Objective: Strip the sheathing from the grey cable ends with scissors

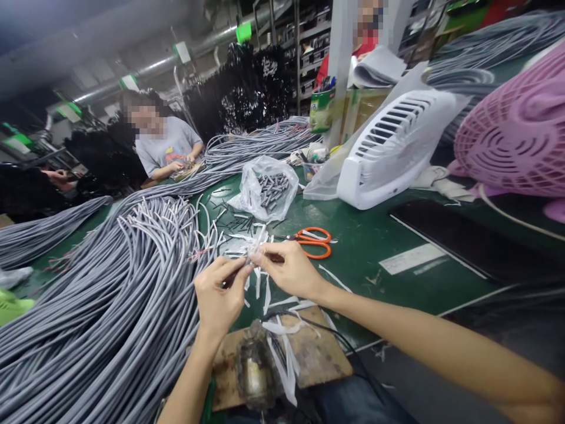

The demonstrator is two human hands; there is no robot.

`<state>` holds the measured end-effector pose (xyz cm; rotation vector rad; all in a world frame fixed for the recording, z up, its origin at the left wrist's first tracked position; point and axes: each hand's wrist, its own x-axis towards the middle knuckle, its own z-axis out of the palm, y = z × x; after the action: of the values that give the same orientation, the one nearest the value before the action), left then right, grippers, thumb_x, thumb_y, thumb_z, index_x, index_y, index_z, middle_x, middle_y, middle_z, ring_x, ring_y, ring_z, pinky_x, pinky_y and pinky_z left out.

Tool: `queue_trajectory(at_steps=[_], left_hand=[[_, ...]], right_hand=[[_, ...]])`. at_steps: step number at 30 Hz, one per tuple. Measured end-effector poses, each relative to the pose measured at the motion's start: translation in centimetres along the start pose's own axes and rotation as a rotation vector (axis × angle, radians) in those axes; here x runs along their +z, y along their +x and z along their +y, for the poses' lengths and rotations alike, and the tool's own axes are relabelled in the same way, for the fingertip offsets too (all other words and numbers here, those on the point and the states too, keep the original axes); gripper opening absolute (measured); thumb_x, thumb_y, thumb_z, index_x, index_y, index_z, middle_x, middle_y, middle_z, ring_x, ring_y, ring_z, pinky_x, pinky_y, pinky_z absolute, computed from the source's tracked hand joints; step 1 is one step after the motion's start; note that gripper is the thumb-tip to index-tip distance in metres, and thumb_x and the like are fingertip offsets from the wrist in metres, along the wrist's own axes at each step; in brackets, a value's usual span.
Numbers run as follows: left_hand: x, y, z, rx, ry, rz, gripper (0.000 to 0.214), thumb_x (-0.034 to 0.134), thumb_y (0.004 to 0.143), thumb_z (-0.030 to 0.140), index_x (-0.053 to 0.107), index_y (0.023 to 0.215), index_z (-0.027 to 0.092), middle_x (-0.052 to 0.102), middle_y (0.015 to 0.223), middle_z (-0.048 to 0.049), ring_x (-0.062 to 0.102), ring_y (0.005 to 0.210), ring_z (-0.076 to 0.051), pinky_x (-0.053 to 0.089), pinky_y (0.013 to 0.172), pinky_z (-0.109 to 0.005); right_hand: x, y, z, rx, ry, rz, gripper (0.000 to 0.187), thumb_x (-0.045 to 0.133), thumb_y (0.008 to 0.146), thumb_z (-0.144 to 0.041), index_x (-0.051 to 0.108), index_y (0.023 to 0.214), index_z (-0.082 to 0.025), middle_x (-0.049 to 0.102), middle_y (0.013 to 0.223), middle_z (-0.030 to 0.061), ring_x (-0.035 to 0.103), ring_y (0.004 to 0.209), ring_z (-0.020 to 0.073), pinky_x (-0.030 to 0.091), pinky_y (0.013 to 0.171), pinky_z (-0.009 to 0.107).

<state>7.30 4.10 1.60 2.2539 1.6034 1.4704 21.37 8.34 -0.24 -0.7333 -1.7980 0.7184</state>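
Together, the left hand point(218, 297) and right hand point(289, 271) each close a fingertip grip on the cable end point(251, 254), steadying its frayed white strips just above the counter point(366, 247), near the orange scissors point(314, 241).

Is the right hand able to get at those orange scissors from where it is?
Probably yes. The orange scissors lie on the green table just beyond the right hand, with nothing between. But its fingers, with the left hand, pinch white strips, so they are busy.

no legible text, white table sticker point(410, 258) too blurred
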Motion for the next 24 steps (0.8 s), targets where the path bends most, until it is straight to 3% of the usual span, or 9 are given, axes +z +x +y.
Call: queue_trajectory(at_steps=[3,9,16,24], left_hand=[[0.24,-0.12,0.02,0.012,0.018,0.029,0.007,0.063,0.073,0.019,0.07,0.075,0.017,0.06,0.057,0.002,0.049,0.044,-0.007,0.04,0.044,-0.018],[0.34,-0.57,0.22,-0.108,0.032,0.075,0.013,0.067,0.07,0.022,0.064,0.082,0.017,0.062,0.057,0.0032,0.054,0.045,-0.008,0.044,0.046,-0.018],[0.16,-0.2,0.18,0.114,0.079,-0.079,0.019,0.052,0.081,0.014,0.066,0.092,0.019,0.056,0.063,0.0014,0.05,0.051,-0.008,0.041,0.049,-0.018],[-0.14,0.22,-0.1,0.191,0.15,-0.238,0.026,0.041,0.076,0.003,0.061,0.081,0.019,0.05,0.067,0.0013,0.046,0.05,-0.009,0.037,0.048,-0.018]], right_hand=[[-0.17,0.12,-0.27,0.008,-0.039,0.028,0.042,0.045,0.086,-0.036,0.039,0.048,-0.017,0.034,0.046,-0.0052,0.03,0.044,0.0066,0.025,0.045,0.02],[-0.22,0.16,-0.49,0.045,-0.037,0.071,0.034,0.044,0.084,-0.027,0.037,0.052,-0.018,0.034,0.046,-0.0055,0.032,0.044,0.0067,0.025,0.045,0.02],[-0.65,0.49,-0.16,0.081,-0.056,0.089,0.031,0.044,0.083,-0.028,0.046,0.055,-0.016,0.036,0.046,-0.0052,0.032,0.043,0.0066,0.025,0.043,0.019],[-0.46,0.86,0.04,0.209,0.028,0.112,0.032,0.046,0.081,-0.032,0.051,0.054,-0.014,0.042,0.047,-0.0031,0.034,0.045,0.007,0.026,0.043,0.02]])
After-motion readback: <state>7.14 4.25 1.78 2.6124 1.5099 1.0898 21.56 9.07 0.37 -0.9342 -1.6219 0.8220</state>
